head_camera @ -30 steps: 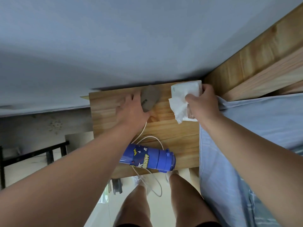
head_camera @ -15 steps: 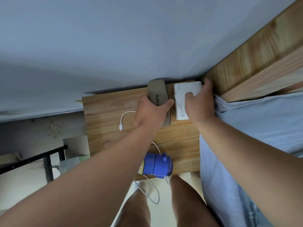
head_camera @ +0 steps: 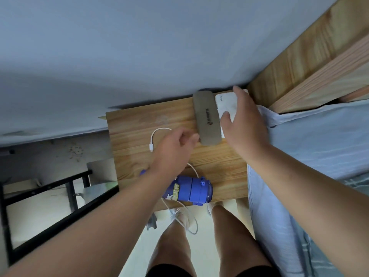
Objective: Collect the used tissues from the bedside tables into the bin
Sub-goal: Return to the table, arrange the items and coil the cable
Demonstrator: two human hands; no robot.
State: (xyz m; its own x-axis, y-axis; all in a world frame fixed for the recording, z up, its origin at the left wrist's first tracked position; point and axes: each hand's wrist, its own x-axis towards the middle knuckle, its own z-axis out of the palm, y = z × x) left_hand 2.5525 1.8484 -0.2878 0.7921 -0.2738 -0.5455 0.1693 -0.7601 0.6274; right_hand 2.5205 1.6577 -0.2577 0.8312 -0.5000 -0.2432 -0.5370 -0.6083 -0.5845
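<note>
A flat white tissue pack [head_camera: 224, 105] lies at the far right corner of the wooden bedside table [head_camera: 139, 120], against the wall. My right hand [head_camera: 244, 121] rests on the pack with its fingers stretched out and covers most of it. A grey oblong case [head_camera: 207, 118] lies just left of the pack, touching it. My left hand [head_camera: 175, 147] hovers beside the case's near end with loosely curled fingers and holds nothing. I see no loose crumpled tissue and no bin.
A blue bottle [head_camera: 189, 189] lies on its side at the table's near edge. A white cable [head_camera: 159, 131] loops across the tabletop and hangs off the front. The bed with a light blue sheet [head_camera: 309, 146] adjoins the table on the right. A black metal frame [head_camera: 60, 186] stands at the left.
My left hand set the grey case beside the pack and has drawn back off it. The crumpled tissue at my right hand a second ago is out of sight; that hand now lies flat.
</note>
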